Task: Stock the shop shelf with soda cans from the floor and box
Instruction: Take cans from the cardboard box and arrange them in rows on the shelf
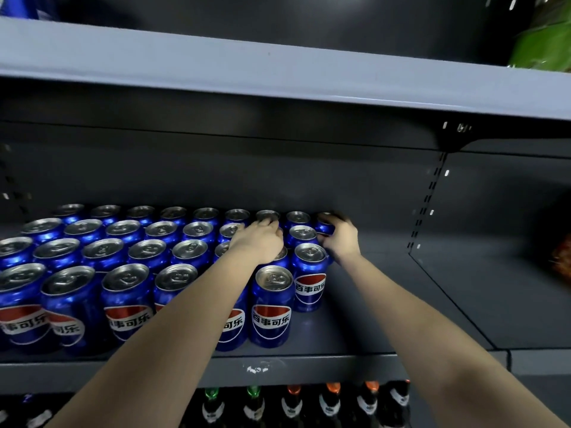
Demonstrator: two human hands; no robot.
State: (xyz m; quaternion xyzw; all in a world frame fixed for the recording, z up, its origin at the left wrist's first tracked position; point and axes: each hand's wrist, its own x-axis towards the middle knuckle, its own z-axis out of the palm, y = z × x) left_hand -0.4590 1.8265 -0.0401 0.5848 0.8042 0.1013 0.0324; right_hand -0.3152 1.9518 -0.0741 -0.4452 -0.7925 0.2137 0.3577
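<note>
Several rows of blue soda cans (272,307) with red, white and blue logos stand upright on the grey shelf (386,304), filling its left and middle. My left hand (258,242) reaches deep over the cans, palm down, fingers closed around the top of a can in the back rows; that can is mostly hidden under the hand. My right hand (341,239) is at the right end of the back row, wrapped around the side of a blue can (324,225) by the back wall.
The right part of the shelf is bare grey metal up to a slotted upright (428,199). Another shelf (278,72) hangs close overhead. Below, dark bottles (292,406) with green and orange caps stand in a row. Something green (543,47) sits at upper right.
</note>
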